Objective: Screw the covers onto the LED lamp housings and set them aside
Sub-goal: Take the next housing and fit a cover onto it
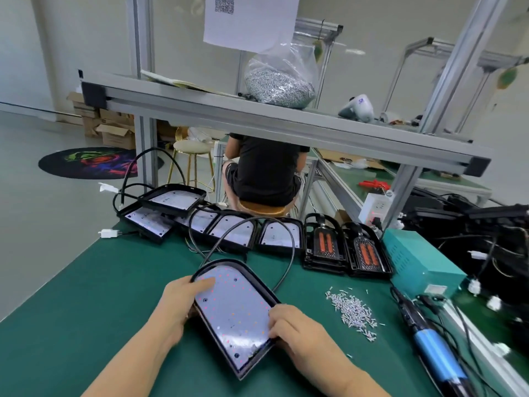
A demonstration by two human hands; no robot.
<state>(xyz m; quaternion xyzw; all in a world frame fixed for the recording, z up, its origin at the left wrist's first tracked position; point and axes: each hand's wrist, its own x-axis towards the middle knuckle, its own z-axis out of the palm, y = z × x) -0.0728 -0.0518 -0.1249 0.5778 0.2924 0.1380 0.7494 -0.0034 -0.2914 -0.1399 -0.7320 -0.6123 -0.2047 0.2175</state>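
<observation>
1. The lamp housing (233, 313), a black-rimmed, arch-ended unit with its white LED board facing up, is lying on the green bench (86, 310) directly in front of the person, its rounded end pointing away.
2. The left hand (179, 303) is grasping the housing's left rim, the thumb lying on the board face and the fingers wrapping the edge.
3. The right hand (294, 329) is gripping the near right rim, fingers curling over the edge onto the board.
4. A black cable (289, 253) is looping up from the housing's far end and back down to the bench.
5. Judged step: the unit is being positioned or seated, not fastened; neither hand is carrying a screw or a tool.
6. Loose screws (353, 312) are lying in a pile to the right, well apart from the housing.
7. The blue-handled electric screwdriver (435, 342) is resting farther right, beyond the screws.
8. Judged next move: the right hand is likely needing to let go, pick a screw and take the driver, while the left is steadying the housing.
9. Further housings (229, 229) are lining the bench's far edge; two back covers (346, 247) with orange inserts are standing beside them.
</observation>
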